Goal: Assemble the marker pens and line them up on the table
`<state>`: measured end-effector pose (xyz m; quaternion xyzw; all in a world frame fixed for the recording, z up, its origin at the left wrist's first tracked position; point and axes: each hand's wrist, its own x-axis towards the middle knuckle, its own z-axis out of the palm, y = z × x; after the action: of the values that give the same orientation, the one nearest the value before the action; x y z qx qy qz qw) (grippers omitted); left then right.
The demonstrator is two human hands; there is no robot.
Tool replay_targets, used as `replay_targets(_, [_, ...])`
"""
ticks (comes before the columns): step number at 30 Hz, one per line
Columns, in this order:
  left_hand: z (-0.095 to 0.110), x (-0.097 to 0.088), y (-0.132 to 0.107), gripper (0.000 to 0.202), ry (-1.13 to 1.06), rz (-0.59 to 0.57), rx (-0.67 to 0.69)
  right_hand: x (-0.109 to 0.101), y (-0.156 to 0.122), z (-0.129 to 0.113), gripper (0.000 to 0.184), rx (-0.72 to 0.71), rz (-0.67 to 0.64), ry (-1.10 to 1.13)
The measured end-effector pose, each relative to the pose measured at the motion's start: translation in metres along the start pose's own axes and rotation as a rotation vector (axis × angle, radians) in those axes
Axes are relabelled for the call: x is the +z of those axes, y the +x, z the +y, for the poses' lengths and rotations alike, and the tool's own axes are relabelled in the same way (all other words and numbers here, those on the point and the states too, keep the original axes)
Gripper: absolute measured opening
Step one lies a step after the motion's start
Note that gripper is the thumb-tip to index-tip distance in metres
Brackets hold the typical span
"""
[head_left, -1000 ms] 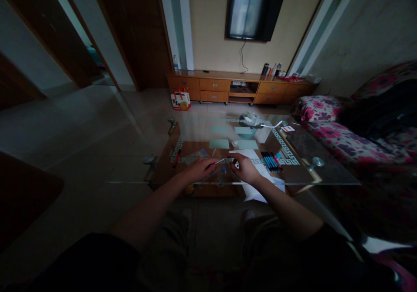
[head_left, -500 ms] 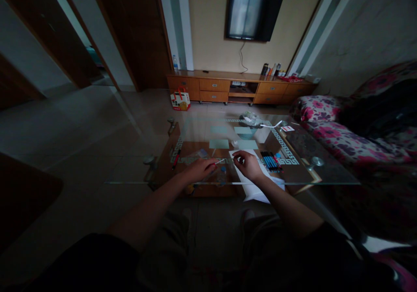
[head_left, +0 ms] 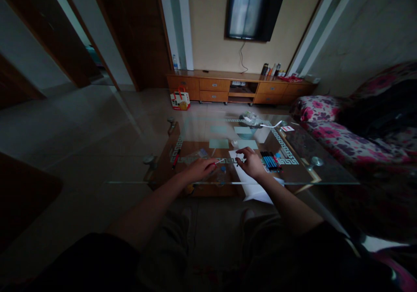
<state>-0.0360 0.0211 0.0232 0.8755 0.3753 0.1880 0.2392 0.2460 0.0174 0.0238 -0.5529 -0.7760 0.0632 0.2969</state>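
My left hand (head_left: 201,169) is closed, pinching a thin pale stick (head_left: 220,161) with red at its near end. It looks like a pen refill, pointing right over the glass table (head_left: 130,182). Opposite it, my right hand (head_left: 250,162) is curled above white paper (head_left: 245,182), with a small dark bit at its fingertips that is too small to name. Just right of this hand, several blue-and-black pens (head_left: 271,162) lie in a row. A red-and-black pen (head_left: 176,159) rests at the left of the table.
Beneath the glass, a clear bottle (head_left: 222,175) shows between my hands. Toward the table's far side are a crumpled plastic bag (head_left: 250,119), a white strip (head_left: 272,125) and a red-and-white card (head_left: 287,129). A flowered sofa (head_left: 329,131) borders the right.
My right hand has shifted slightly up and to the right, its fingers a little more spread, away from the pale stick. My left hand stays nearly still with the stick.
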Motion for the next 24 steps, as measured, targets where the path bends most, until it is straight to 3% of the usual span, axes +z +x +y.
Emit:
replay_targets(8, [0.003, -0.002, -0.001, 0.038, -0.002, 0.004, 0.007, 0.009, -0.007, 0.001, 0.021, -0.035, -0.234, -0.282])
replay_targets(24, [0.001, 0.001, 0.000, 0.039, -0.012, 0.005, -0.005, 0.020, -0.009, 0.010, 0.026, 0.013, -0.289, -0.318])
